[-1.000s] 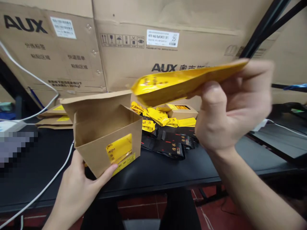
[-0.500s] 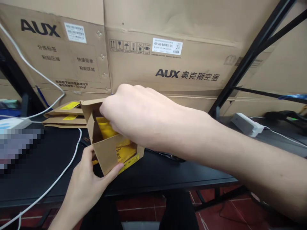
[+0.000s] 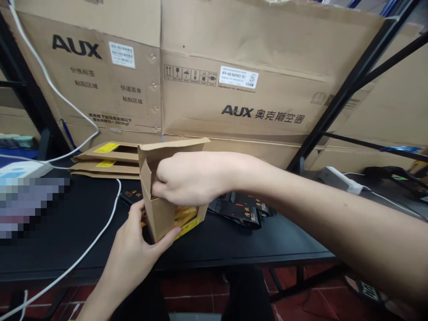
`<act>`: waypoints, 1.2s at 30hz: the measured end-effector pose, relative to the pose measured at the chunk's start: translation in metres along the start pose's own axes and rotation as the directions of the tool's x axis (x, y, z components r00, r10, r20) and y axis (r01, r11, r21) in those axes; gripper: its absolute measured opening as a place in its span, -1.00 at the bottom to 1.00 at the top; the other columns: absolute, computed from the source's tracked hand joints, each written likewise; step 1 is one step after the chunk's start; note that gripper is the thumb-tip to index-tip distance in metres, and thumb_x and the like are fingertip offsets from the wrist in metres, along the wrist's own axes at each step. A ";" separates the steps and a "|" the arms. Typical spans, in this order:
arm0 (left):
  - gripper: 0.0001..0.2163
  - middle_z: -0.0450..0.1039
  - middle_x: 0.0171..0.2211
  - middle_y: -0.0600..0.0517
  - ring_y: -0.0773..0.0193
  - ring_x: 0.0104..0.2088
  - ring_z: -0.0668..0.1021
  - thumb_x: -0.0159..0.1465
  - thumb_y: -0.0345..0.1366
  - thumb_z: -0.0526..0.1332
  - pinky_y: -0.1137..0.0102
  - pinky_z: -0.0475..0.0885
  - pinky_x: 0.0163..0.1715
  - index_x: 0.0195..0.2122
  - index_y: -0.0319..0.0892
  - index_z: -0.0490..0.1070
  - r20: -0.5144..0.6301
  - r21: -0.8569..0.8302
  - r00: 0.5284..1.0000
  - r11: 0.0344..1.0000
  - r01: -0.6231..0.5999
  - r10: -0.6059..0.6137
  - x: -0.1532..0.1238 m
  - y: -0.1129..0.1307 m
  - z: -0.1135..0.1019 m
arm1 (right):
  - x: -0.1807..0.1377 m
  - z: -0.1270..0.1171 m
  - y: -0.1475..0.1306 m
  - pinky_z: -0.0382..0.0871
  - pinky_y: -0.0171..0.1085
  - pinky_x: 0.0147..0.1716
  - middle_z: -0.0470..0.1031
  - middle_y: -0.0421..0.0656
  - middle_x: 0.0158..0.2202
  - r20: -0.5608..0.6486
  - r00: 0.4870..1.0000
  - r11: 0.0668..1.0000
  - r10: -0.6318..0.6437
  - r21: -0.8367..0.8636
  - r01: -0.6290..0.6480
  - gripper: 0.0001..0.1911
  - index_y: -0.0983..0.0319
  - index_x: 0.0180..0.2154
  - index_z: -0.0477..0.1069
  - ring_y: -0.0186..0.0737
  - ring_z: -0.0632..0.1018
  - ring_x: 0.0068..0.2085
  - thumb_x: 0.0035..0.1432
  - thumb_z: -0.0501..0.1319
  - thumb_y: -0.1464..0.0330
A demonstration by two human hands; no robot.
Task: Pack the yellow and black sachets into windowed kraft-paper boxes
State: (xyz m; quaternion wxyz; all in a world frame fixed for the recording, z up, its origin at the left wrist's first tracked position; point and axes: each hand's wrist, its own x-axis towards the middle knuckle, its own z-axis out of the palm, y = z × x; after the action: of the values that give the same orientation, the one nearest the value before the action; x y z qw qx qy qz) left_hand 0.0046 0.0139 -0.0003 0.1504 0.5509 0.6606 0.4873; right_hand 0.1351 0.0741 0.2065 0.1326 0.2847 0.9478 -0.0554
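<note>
An open brown cardboard box (image 3: 162,218) with a cut-out front and a yellow label strip stands tilted on the black table. My left hand (image 3: 142,238) grips its lower left side, thumb on the front edge and fingers behind. Through the cut-out, yellow packets (image 3: 186,215) show inside. My right hand (image 3: 187,178) is down in the box's open top, its fingers curled; their tips, and anything in them, are hidden. Behind the right wrist lie several black packets (image 3: 239,210) with gold and red print.
Folded brown cartons (image 3: 105,167) with yellow labels are stacked left of the box. A white cable (image 3: 95,240) runs across the black table (image 3: 83,209). Large cardboard sheets (image 3: 267,100) stand behind, with a black metal frame (image 3: 337,102) and a white power strip (image 3: 341,180) at right.
My right hand has sunk lower into the box, covering the upper yellow packet seen before. The left hand keeps its hold. The view has shifted, bringing the black packets into sight.
</note>
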 end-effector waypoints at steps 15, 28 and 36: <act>-0.32 0.68 0.01 -0.19 -0.16 -0.05 0.74 0.05 0.17 0.41 0.08 0.70 -0.21 0.09 -0.07 0.32 -0.010 0.015 1.000 1.000 0.022 -0.022 0.001 -0.003 0.001 | -0.026 0.020 0.110 0.52 -0.32 -0.31 0.63 -0.19 -0.44 -0.780 0.582 0.883 0.231 0.419 0.210 -0.78 0.23 -0.31 0.48 -0.34 0.61 -0.41 0.39 0.11 0.38; -0.36 0.69 -0.06 -0.21 -0.28 -0.05 0.73 0.06 0.29 0.37 0.00 0.70 -0.26 -0.02 -0.04 0.34 -0.028 0.122 0.999 0.992 0.028 -0.025 -0.001 -0.004 -0.003 | 0.012 0.168 0.215 0.38 0.07 0.18 0.50 0.29 0.17 -0.485 0.677 0.816 0.554 0.154 -0.557 -0.53 0.39 0.19 0.47 0.24 0.51 0.19 0.33 0.23 0.30; -0.38 0.69 -0.04 -0.13 -0.20 -0.08 0.75 0.03 0.16 0.47 0.03 0.74 -0.20 0.00 -0.01 0.34 -0.084 -0.014 0.991 0.994 0.107 -0.108 -0.001 -0.008 -0.008 | 0.005 0.179 0.227 0.38 0.08 0.19 0.53 0.15 0.08 -0.549 0.627 0.825 0.552 0.253 -0.505 -0.65 0.30 0.06 0.47 0.19 0.52 0.16 0.29 0.27 0.29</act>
State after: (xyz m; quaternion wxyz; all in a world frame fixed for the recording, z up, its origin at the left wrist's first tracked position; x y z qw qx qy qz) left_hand -0.0059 0.0102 -0.0032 0.1510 0.4926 0.6928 0.5046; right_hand 0.2968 0.2333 0.0265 -0.1752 0.5569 0.8107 0.0438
